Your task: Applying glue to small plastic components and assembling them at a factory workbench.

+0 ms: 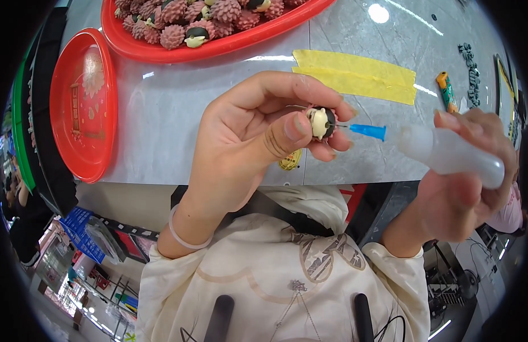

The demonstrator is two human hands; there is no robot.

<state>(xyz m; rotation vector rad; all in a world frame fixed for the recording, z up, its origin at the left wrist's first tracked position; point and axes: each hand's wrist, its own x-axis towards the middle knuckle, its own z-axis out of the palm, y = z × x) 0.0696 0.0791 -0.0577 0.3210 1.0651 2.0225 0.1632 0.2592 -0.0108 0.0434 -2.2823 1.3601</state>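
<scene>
Working over a grey surface (161,114), beneath a heaped red tray (167,56) and right of a red plate (87,155). Grasping with both left hand (235,128) and right hand (448,196), near yellow tape (361,77). Gripping a whitish bottle (455,153) in the right; pinching a small pink figure (319,122) between left thumb and fingers. Pointing a blue needle (367,131) at its dark part; cannot tell whether touching.

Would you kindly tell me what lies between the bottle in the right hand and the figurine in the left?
In the head view, a blue-hubbed needle lies between the bottle and the figurine.
</scene>
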